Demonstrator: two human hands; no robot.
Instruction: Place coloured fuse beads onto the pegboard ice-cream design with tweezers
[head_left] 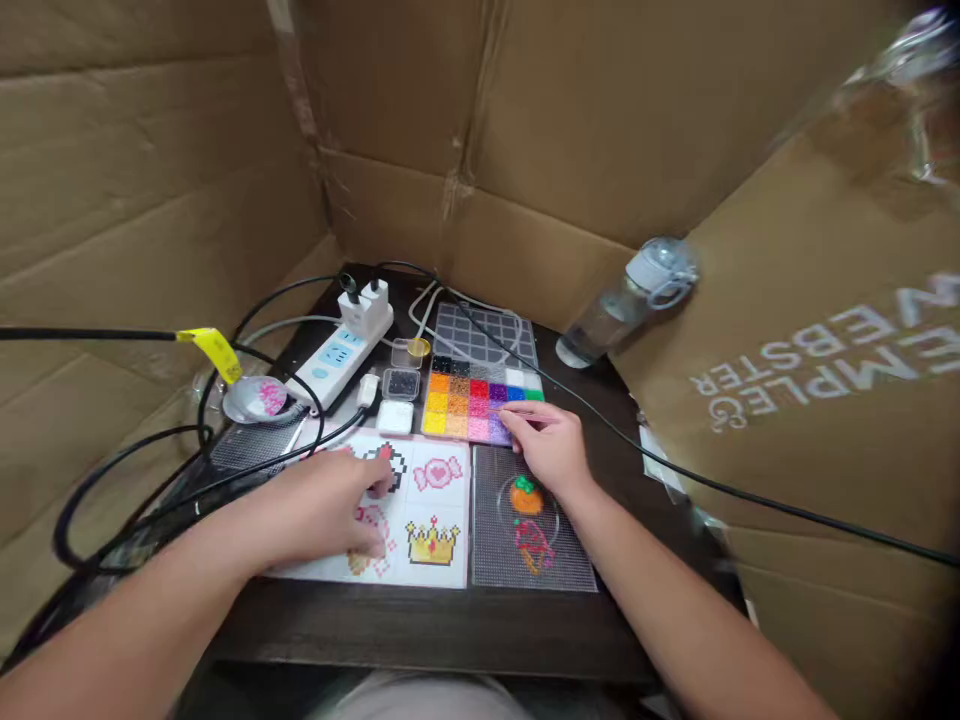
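My left hand (334, 500) rests palm down on a white pattern sheet (439, 510) printed with pixel pictures: a candy, a crown and others. Its fingers lie loosely curled and nothing shows in them. My right hand (551, 445) reaches to the near edge of a bead box (469, 395) with many coloured compartments. The fingertips are pinched together over the purple and pink beads; what they hold is too small to see. Just below that hand lies a clear pegboard (499, 555) carrying an orange bead figure (526, 495) and a pink one (534, 545).
A white power strip (345, 345) with plugs and several black cables (225, 440) crowd the dark table's left side. Small bead tubs (401, 383), a white charger (394, 417) and the box's clear lid (480, 335) sit behind. A water bottle (630, 300) leans at the right. Cardboard walls surround everything.
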